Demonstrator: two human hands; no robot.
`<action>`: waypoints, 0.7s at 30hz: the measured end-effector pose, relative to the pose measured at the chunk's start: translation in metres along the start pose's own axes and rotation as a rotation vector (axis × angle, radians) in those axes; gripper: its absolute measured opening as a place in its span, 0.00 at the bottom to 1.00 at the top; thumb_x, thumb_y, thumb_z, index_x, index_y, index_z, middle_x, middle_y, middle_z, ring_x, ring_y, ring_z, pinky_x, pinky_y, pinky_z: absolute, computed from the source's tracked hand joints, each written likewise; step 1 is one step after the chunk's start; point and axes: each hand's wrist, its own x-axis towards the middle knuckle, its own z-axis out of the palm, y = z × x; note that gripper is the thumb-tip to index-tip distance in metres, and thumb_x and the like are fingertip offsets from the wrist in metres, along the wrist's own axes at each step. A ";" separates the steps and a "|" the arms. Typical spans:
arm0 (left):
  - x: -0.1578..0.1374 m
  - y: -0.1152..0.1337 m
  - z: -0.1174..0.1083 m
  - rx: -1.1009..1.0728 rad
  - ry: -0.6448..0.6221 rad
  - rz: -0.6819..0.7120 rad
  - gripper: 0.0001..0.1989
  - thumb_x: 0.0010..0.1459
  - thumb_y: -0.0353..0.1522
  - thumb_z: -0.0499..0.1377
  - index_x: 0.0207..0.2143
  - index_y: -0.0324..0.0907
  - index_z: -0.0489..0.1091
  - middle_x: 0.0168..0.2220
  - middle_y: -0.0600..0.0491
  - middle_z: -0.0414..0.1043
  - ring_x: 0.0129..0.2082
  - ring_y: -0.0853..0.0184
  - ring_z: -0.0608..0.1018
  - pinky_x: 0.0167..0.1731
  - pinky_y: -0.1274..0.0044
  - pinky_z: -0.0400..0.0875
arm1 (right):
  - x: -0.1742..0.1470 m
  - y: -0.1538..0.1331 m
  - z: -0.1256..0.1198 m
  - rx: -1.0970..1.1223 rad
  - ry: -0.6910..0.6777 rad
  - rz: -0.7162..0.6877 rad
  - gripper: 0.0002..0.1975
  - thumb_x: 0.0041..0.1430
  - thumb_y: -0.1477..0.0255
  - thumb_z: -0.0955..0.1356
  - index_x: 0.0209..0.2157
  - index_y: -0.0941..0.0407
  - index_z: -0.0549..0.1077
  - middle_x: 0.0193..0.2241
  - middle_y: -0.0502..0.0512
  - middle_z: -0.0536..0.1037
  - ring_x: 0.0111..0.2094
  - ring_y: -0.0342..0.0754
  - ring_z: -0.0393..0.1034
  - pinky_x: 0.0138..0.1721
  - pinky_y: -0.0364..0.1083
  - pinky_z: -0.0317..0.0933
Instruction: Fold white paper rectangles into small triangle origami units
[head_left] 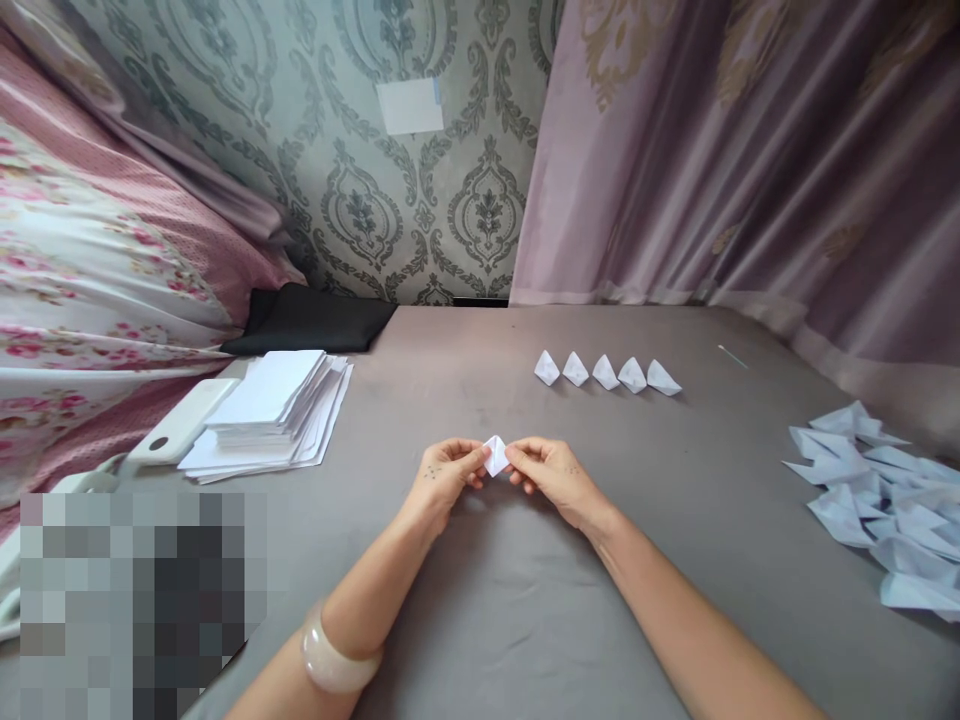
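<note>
A small white piece of folded paper (pixel 495 457), diamond-shaped with a crease down its middle, is held up between my two hands at the centre. My left hand (pixel 450 475) pinches its left corner between thumb and fingers. On the opposite corner, my right hand (pixel 551 475) has the same kind of pinch. Beyond my hands to the right, a row of several similar folded paper pieces (pixel 605 372) sits on the grey cloth surface (pixel 480 620).
At left stands a stack of white paper (pixel 266 400) beside a white flat device (pixel 184 420). Behind it lies a black cloth (pixel 319 318). A heap of folded paper shapes (pixel 877 500) is at far right, with a thin stick (pixel 733 356) further back.
</note>
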 end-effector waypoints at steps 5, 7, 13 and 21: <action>0.005 0.001 -0.003 0.170 -0.027 -0.031 0.12 0.48 0.36 0.62 0.28 0.34 0.73 0.19 0.55 0.68 0.17 0.76 0.67 0.19 0.83 0.62 | 0.007 0.010 -0.003 -0.133 0.058 -0.049 0.13 0.51 0.64 0.68 0.26 0.60 0.75 0.22 0.51 0.75 0.21 0.40 0.64 0.25 0.40 0.57; 0.006 0.002 -0.007 0.302 -0.042 0.000 0.12 0.51 0.37 0.59 0.29 0.35 0.74 0.19 0.56 0.68 0.16 0.76 0.66 0.18 0.82 0.60 | 0.007 0.014 -0.003 -0.218 0.067 -0.090 0.12 0.53 0.65 0.67 0.28 0.59 0.76 0.23 0.52 0.77 0.24 0.42 0.67 0.27 0.41 0.59; 0.011 -0.004 -0.007 0.714 0.071 0.251 0.10 0.54 0.35 0.56 0.30 0.39 0.75 0.22 0.54 0.71 0.23 0.70 0.71 0.24 0.80 0.61 | 0.007 0.017 0.004 -0.634 0.227 -0.269 0.08 0.57 0.70 0.65 0.33 0.55 0.76 0.27 0.52 0.78 0.29 0.46 0.71 0.34 0.43 0.61; 0.016 -0.016 -0.009 0.976 -0.006 0.590 0.10 0.59 0.29 0.50 0.36 0.41 0.71 0.37 0.49 0.70 0.33 0.68 0.73 0.34 0.77 0.66 | 0.006 0.022 0.003 -0.883 0.155 -0.479 0.08 0.62 0.74 0.62 0.38 0.55 0.73 0.37 0.55 0.73 0.38 0.46 0.70 0.41 0.42 0.61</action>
